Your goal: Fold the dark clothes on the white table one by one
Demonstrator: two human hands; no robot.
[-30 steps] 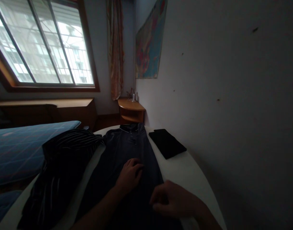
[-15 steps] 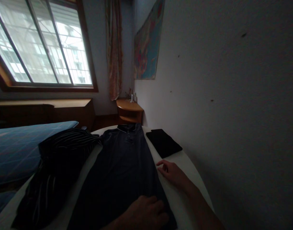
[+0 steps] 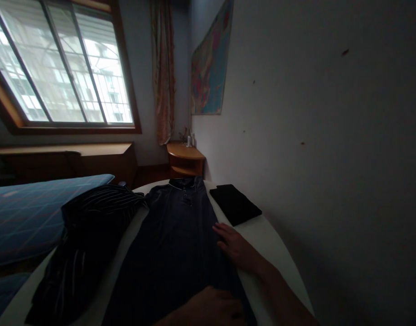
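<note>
A dark navy polo shirt (image 3: 174, 244) lies flat and lengthwise on a white round-edged table (image 3: 276, 258), its collar with a pale trim at the far end. My right hand (image 3: 233, 246) rests on the shirt's right edge, fingers stretched out and lying flat. Low in the view, my left hand (image 3: 211, 308) is over the lower right part of the same shirt, with fingers curled in at the cloth. Its fingertips are dark and partly hidden. To the right of the collar sits a folded black garment (image 3: 235, 204).
A black garment with white stripes (image 3: 82, 244) lies bunched along the table's left side. Beyond it is a blue plaid mattress (image 3: 31, 217). A wall (image 3: 330, 190) runs close along the right. A small wooden corner stand (image 3: 186, 151) is behind the table.
My left hand has come back from the shirt's middle towards its lower right part. My right hand has moved forward, then settled from beside the shirt onto its right edge, fingers straightened.
</note>
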